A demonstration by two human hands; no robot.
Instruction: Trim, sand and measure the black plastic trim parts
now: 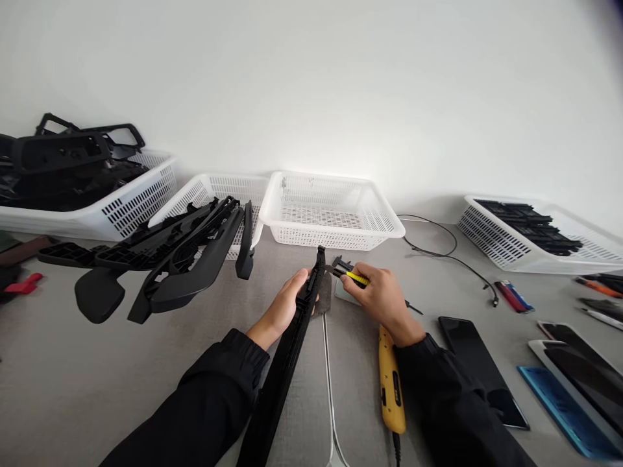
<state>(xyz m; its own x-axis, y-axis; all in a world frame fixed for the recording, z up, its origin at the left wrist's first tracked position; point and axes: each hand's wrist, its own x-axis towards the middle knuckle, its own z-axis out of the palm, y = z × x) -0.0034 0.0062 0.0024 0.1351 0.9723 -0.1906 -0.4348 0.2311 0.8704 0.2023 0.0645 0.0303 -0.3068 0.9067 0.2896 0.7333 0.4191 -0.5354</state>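
Observation:
My left hand (281,310) is wrapped round a long black plastic trim strip (285,370) with a ribbed inner side. The strip slants up from the bottom edge, its narrow end pointing away from me. A yellow and black utility knife (359,279) is gripped in my right hand (382,299). Its blade points left at the strip's upper end; whether they touch, I cannot tell. Behind the strip shows a dark grey flat piece (324,295) with pale rods running toward me. Just beyond the knife lies a black tool (342,263), partly hidden.
Along the wall stand white baskets (331,241); the left ones hold black plastic parts (195,259), some overhanging. A right basket (506,256) holds black strips. Below my right hand lies a corded yellow tool (390,386). Phones (479,363), a lighter (513,296) and a cable (455,259) lie rightward.

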